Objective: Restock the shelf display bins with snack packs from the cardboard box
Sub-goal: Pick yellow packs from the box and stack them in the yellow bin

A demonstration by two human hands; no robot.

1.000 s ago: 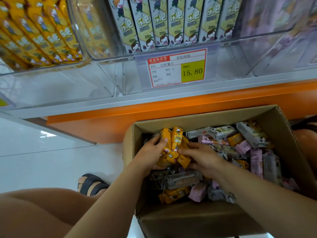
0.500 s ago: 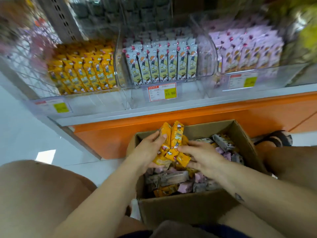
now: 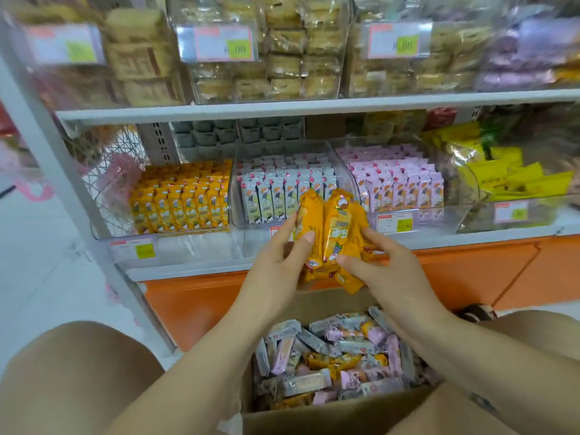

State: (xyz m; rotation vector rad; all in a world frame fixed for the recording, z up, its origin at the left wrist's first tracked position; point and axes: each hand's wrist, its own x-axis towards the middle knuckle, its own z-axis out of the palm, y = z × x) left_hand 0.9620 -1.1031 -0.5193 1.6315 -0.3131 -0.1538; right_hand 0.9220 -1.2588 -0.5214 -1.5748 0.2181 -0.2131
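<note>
We hold a bundle of orange snack packs (image 3: 337, 227) up between both hands, above the cardboard box (image 3: 314, 419) and in front of the lower shelf's clear bins. Left hand (image 3: 279, 265): fingers curled round the bundle's left side. Right hand (image 3: 389, 271): grips its right and lower edge. The box holds loose packs (image 3: 332, 353) (grey, pink, orange). The orange-stocked bin (image 3: 194, 244) lies to the left.

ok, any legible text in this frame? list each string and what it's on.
"00": middle upper price tag, leading digits blurred.
"00": right upper price tag, leading digits blurred.
Lower price tags, held yellow packs, boxed packs: print too blurred to read.
</note>
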